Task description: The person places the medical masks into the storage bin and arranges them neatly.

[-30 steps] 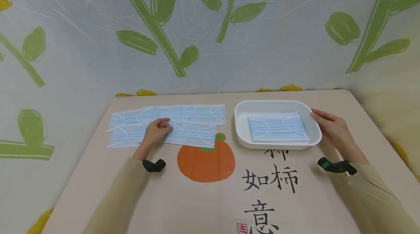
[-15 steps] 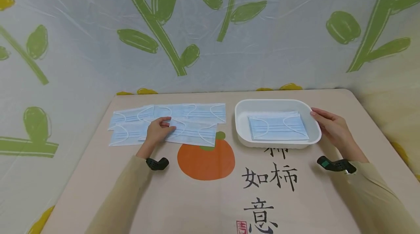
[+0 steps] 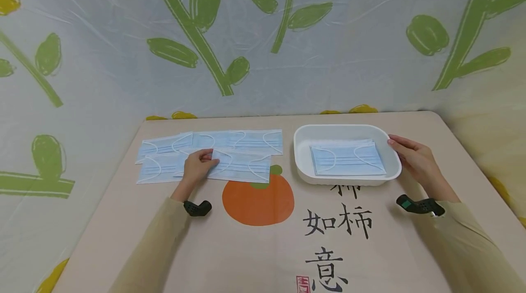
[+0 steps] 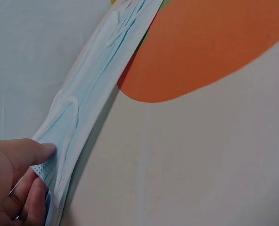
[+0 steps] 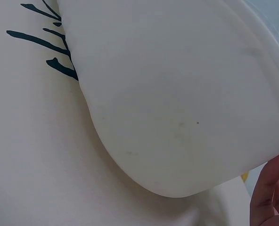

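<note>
With thumb on top and fingers underneath, my left hand (image 3: 196, 167) pinches the left end of a pale blue disposable face mask (image 3: 242, 167). In the left wrist view, that end of the mask (image 4: 92, 99) is raised a little, and a shadow runs along its lower edge. Several more masks (image 3: 160, 170) lie overlapping in two rows around it. My right hand (image 3: 421, 167) holds the right rim of a white plastic tray (image 3: 303, 154), thumb at the lip. Inside the tray rests a small stack of masks (image 3: 347, 160). The right wrist view shows mainly the tray's outer side (image 5: 177, 103).
A beige tablecloth (image 3: 230, 256) covers the table, printed with an orange persimmon (image 3: 258, 204) and black characters (image 3: 326, 270). Behind and to the left hangs a pale curtain (image 3: 328, 74) with green leaves. Each wrist wears a black band (image 3: 198, 208).
My left hand has shifted slightly right along the mask, its thumb further over the end. The right hand and the tray stay nearly in place.
</note>
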The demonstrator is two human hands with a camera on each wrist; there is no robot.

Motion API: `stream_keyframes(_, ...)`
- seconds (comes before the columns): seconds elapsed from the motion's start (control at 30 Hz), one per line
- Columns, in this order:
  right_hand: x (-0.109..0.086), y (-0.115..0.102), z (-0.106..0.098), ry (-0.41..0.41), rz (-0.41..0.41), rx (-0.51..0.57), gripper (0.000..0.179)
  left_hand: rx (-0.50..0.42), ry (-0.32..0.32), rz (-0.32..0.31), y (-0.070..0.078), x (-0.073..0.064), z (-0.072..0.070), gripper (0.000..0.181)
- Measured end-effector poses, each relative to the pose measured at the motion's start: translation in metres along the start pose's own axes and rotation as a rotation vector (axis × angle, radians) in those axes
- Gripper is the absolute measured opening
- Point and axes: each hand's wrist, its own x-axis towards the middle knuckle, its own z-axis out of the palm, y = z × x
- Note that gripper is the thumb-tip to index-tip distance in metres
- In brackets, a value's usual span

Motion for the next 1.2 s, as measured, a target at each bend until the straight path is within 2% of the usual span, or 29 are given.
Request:
stream_keyframes(0.1,0.000,0.000,0.000,-0.002,-0.003,0.005,0.042,0.000,0.018,0.029,-0.001,-0.001,0.002,0.042)
stream_keyframes(0.2,0.000,0.000,0.000,-0.002,-0.011,0.009,0.042,-0.008,0.026,0.036,-0.002,-0.002,0.003,0.041)
stream_keyframes(0.6,0.000,0.002,-0.001,-0.003,-0.009,0.000,0.056,-0.084,0.049,-0.016,-0.004,-0.003,0.007,0.038)
stream_keyframes(0.67,0.001,0.002,-0.001,-0.003,-0.006,0.001,0.052,-0.089,0.053,-0.019,-0.004,-0.003,0.007,0.038)
stream_keyframes(0.83,0.001,0.002,-0.002,0.001,-0.004,-0.007,0.041,-0.098,0.040,-0.031,-0.004,-0.001,0.003,0.038)
stream_keyframes(1.2,0.001,0.001,-0.002,-0.002,-0.011,0.003,0.054,-0.115,-0.019,-0.095,0.001,-0.003,-0.012,0.039)
